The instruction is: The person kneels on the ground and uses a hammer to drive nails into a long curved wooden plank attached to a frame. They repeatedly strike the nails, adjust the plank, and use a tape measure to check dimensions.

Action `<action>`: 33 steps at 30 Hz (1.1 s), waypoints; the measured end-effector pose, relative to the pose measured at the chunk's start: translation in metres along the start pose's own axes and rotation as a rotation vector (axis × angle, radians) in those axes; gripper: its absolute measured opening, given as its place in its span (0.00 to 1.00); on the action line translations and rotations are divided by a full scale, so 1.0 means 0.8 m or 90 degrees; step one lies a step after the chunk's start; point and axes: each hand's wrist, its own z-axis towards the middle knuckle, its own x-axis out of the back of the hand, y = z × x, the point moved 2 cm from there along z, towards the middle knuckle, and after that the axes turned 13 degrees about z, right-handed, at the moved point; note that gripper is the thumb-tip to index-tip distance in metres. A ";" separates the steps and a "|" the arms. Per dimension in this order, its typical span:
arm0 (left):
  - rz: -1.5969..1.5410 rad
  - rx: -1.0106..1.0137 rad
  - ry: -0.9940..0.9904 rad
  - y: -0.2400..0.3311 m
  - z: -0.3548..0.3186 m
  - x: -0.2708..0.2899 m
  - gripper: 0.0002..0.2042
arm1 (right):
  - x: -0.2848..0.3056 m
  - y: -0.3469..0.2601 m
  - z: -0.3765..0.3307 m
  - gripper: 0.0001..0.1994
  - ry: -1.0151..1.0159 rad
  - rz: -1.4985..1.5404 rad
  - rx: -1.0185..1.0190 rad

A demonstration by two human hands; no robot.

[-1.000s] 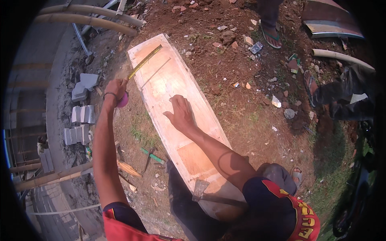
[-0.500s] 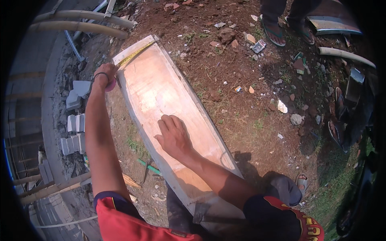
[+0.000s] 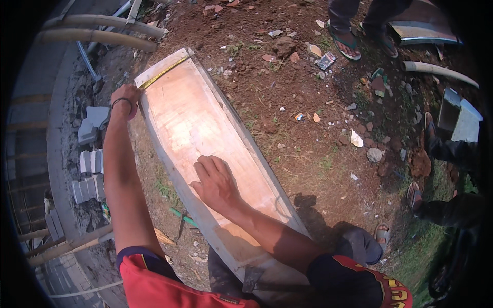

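A long wooden panel [image 3: 183,108] with a pale frame slants from the far left toward my body. Across its far end stretches a yellow tape measure blade [image 3: 163,73]. My left hand [image 3: 126,96] is closed on the tape measure at the panel's left edge; a dark band circles the wrist, and a pinkish round thing shows beside it. Over the middle of the panel, my right hand [image 3: 215,184] rests with bent fingers and the thumb apart, holding nothing. Whether the right palm touches the wood cannot be seen.
Bamboo poles [image 3: 97,37] and grey blocks [image 3: 91,162] lie left. A green-handled tool [image 3: 183,217] is beside the panel. Broken stones [image 3: 356,138] dot the brown soil. Other people's sandalled feet [image 3: 345,45] stand at the far right and right edge.
The view has shifted, so the panel and both arms appear slightly farther left. The tape blade lies a little straighter over the far end. More of another person's legs shows at right.
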 end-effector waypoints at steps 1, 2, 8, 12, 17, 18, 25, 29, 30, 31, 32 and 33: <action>0.002 0.010 -0.004 0.000 0.000 -0.001 0.19 | 0.000 0.000 0.000 0.21 0.007 0.010 0.006; 0.004 0.022 -0.008 0.000 -0.001 -0.001 0.19 | 0.000 0.000 -0.001 0.21 0.002 0.003 -0.002; 0.000 -0.005 -0.022 -0.001 0.000 0.003 0.20 | 0.002 -0.003 0.001 0.21 0.003 0.019 -0.010; -0.001 0.012 -0.012 0.000 0.000 0.005 0.18 | 0.002 -0.004 0.001 0.20 0.001 0.021 -0.013; -0.002 0.026 0.001 0.004 0.000 -0.003 0.16 | -0.001 -0.002 -0.004 0.20 0.006 0.025 -0.006; 0.001 0.016 0.002 0.004 -0.001 -0.004 0.16 | -0.002 -0.001 -0.002 0.20 0.005 0.025 -0.010; -0.192 -0.051 0.065 0.006 -0.053 0.026 0.21 | 0.046 -0.015 -0.026 0.23 -0.094 0.234 -0.005; -0.317 -0.100 0.052 0.027 -0.156 0.051 0.23 | 0.119 -0.075 -0.187 0.25 -0.367 0.088 -0.119; -0.345 -0.120 0.032 0.035 -0.192 0.054 0.23 | 0.135 -0.088 -0.226 0.25 -0.339 0.017 -0.070; -0.406 -0.131 0.014 0.039 -0.234 0.053 0.23 | 0.146 -0.101 -0.270 0.25 -0.352 -0.070 -0.068; -0.475 -0.144 -0.032 0.048 -0.286 0.045 0.23 | 0.158 -0.118 -0.320 0.25 -0.417 -0.171 -0.114; -0.550 -0.159 -0.080 0.062 -0.346 0.035 0.24 | 0.164 -0.125 -0.354 0.26 -0.373 -0.181 -0.145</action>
